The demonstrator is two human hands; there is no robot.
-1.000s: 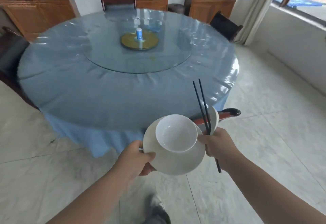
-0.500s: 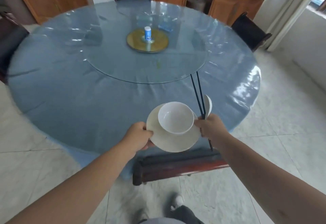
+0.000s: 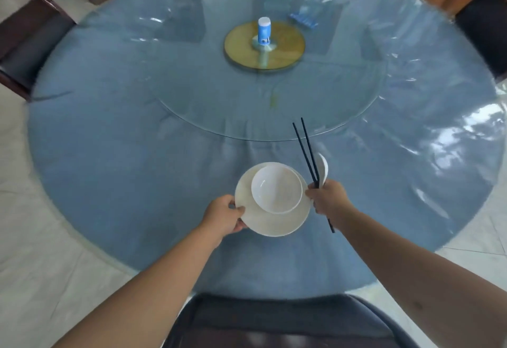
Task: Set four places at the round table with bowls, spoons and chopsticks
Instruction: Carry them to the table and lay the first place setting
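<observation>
A white plate (image 3: 277, 224) with a white bowl (image 3: 276, 192) on it is over the near part of the round blue table (image 3: 109, 155). My left hand (image 3: 223, 214) grips the plate's left rim. My right hand (image 3: 327, 198) touches the plate's right edge and holds a pair of black chopsticks (image 3: 307, 147) together with a white spoon (image 3: 323, 169); both point away from me. I cannot tell whether the plate rests on the cloth or hovers just above it.
A glass turntable (image 3: 192, 87) covers the table's middle, with a brass disc (image 3: 288, 43) and a small blue-and-white container (image 3: 264, 31) on it. Dark chairs stand at my near edge (image 3: 274, 325), far left (image 3: 27, 43) and far right (image 3: 482, 29). Wooden cabinets line the back.
I have walked up to the table and now stand behind the near chair. Both hands carried the plate, bowl, chopsticks and spoon forward over the tabletop.
</observation>
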